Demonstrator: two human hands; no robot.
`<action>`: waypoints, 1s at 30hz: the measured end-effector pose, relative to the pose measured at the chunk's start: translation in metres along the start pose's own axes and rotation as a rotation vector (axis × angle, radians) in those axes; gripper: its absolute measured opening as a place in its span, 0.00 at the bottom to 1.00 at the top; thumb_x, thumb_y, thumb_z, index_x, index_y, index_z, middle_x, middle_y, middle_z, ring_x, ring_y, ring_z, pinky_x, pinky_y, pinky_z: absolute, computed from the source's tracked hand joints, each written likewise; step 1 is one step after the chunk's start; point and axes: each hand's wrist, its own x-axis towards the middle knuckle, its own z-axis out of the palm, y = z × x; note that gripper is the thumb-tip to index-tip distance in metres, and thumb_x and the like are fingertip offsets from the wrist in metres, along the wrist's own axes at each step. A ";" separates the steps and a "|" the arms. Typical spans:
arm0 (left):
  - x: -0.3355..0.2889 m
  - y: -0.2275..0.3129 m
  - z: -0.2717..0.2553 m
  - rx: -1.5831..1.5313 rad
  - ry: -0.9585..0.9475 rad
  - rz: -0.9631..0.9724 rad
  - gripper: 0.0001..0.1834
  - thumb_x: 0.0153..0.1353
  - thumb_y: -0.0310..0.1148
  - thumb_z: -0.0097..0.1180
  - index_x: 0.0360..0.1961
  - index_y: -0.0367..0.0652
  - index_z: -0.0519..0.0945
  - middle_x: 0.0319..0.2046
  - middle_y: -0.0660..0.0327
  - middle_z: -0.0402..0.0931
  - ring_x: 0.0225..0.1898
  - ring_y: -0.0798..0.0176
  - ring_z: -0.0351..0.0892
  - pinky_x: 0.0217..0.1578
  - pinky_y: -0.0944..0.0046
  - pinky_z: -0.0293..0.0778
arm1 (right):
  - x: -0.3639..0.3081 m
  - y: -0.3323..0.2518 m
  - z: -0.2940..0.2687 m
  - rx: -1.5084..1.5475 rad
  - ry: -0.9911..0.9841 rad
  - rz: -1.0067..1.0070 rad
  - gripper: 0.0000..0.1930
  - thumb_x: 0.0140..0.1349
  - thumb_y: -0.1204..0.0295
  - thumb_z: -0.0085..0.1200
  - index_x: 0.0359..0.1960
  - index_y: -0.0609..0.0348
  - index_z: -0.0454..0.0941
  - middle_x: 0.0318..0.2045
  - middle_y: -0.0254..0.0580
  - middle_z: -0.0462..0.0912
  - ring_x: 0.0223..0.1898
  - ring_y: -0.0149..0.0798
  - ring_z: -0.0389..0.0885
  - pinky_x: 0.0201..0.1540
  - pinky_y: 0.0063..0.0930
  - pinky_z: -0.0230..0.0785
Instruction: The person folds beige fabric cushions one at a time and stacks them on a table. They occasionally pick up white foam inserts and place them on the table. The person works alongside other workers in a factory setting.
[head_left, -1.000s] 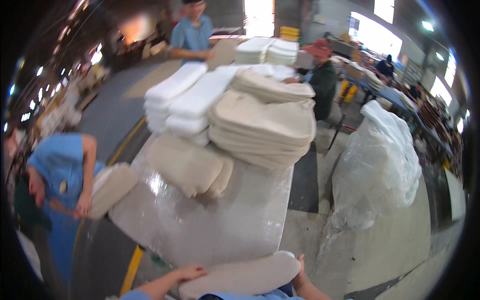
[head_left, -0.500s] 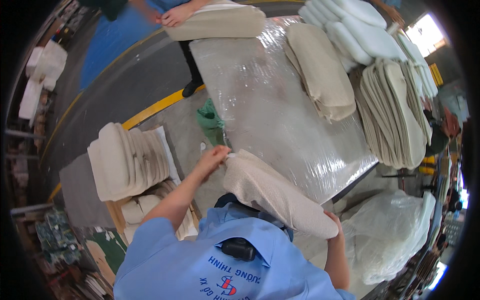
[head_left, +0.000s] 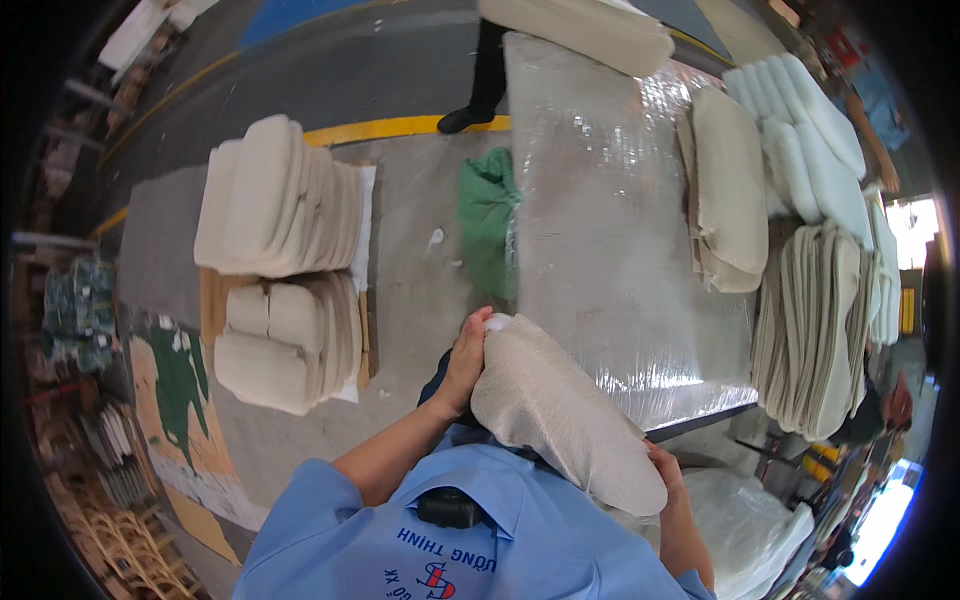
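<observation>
A long beige fabric cushion (head_left: 565, 410) lies slantwise in front of my body, by the near edge of a plastic-wrapped table (head_left: 620, 240). My left hand (head_left: 466, 362) is closed on its upper left end, where a bit of white filling (head_left: 497, 322) shows at the cover's opening. Round the lower right end, my right hand (head_left: 664, 468) grips the rounded edge; part of its fingers is hidden behind the cushion.
Beige covers (head_left: 728, 190) lie on the table's right side, beside white foam pads (head_left: 815, 150) and a stack of covers (head_left: 812, 330). Finished-looking cushions (head_left: 285, 200) are piled at left. A green sack (head_left: 487, 215) hangs by the table; clear plastic wrapping (head_left: 740, 530) sits at lower right.
My view has swung left. My left hand has gone from pinching the cushion's end corner to lying along that end. The right hand keeps its hold on the other end.
</observation>
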 end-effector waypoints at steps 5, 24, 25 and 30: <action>0.001 -0.036 -0.020 0.116 0.343 0.080 0.29 0.84 0.52 0.43 0.70 0.40 0.74 0.70 0.52 0.67 0.63 0.58 0.76 0.65 0.58 0.71 | 0.004 -0.048 0.046 -1.079 0.454 -0.098 0.35 0.67 0.63 0.60 0.75 0.62 0.70 0.58 0.57 0.86 0.54 0.49 0.88 0.58 0.40 0.80; 0.045 0.037 -0.065 0.227 -0.490 -0.405 0.29 0.80 0.55 0.50 0.37 0.37 0.84 0.29 0.59 0.83 0.28 0.64 0.85 0.30 0.63 0.80 | 0.110 -0.067 0.340 -1.196 -0.103 -0.820 0.14 0.76 0.63 0.60 0.41 0.64 0.85 0.30 0.31 0.83 0.33 0.28 0.77 0.39 0.29 0.72; 0.050 0.034 -0.066 0.263 -0.530 -0.404 0.29 0.81 0.54 0.49 0.38 0.37 0.85 0.29 0.59 0.84 0.28 0.64 0.85 0.30 0.63 0.80 | 0.112 -0.070 0.344 -1.210 -0.109 -0.805 0.15 0.77 0.62 0.59 0.41 0.64 0.85 0.30 0.31 0.83 0.33 0.28 0.77 0.39 0.29 0.72; 0.048 0.005 -0.060 0.450 -0.319 -0.017 0.28 0.81 0.51 0.48 0.36 0.37 0.85 0.28 0.57 0.83 0.29 0.62 0.85 0.30 0.59 0.79 | 0.140 -0.092 0.360 -1.211 -0.200 -0.578 0.15 0.79 0.60 0.57 0.42 0.61 0.85 0.32 0.28 0.82 0.35 0.25 0.76 0.39 0.25 0.71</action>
